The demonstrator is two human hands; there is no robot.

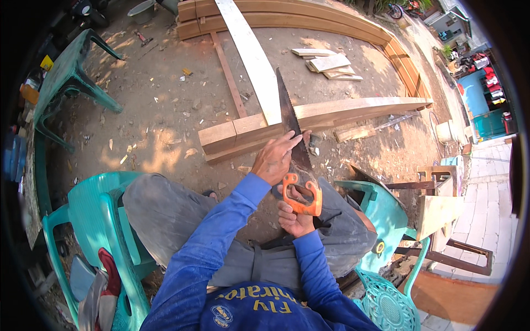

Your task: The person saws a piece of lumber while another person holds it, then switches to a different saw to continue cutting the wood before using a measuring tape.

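Observation:
A handsaw (288,110) with a dark toothed blade and an orange handle (313,205) points away from me over the timber. My right hand (297,218) is wrapped round the handle, above my lap. My left hand (274,157) grips the blade at about its middle, fingers laid across it and a fingertip showing at its far edge. Just beyond lies a thick wooden beam (221,135) with a line across its left end; the blade passes over this beam. One end of a long pale board (251,49) rests on the beam, left of the blade.
Long stacked beams (309,11) curve round the far side and right. Short board offcuts (331,63) lie on the dirt. A green plastic chair (99,204) stands at my left, another green chair (381,207) at my right. A green table (77,83) is at far left.

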